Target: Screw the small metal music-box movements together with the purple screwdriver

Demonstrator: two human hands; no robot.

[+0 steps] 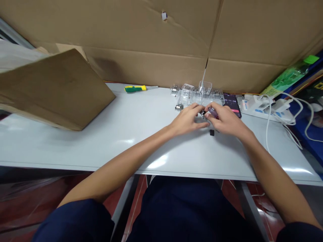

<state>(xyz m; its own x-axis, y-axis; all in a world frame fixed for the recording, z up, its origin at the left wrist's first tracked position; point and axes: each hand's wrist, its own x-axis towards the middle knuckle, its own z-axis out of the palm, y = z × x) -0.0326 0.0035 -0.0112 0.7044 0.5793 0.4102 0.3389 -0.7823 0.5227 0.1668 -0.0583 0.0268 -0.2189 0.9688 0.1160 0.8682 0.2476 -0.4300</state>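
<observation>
so both hands are bunched together on the white table [101, 143], right up near the clear plastic boxes [198, 94], doing some fiddly little job. the right hand [225, 122] has its fingers [208, 116] curled tight around what looks like a small purple tool [213, 113], though part of it is hidden so i can't swear that's what it is. the left hand [186, 119] is half closed, with its fingers [195, 108] reaching in to a small dark metal bit [203, 114] right at the tip of the purple thing. can't tell from this angle if they're really pinching it or just touching it. a small black block [211, 132] sits on the table just below the hands. a little metal mechanism [179, 107] lies just left of the boxes, with another one [174, 89] behind it. further left there's a yellow and green screwdriver [135, 88] by the back edge, and to the right a phone [232, 105] showing a timer, then a white power strip [254, 106] with cables. a big cardboard sheet [151, 33] stands along the back.
</observation>
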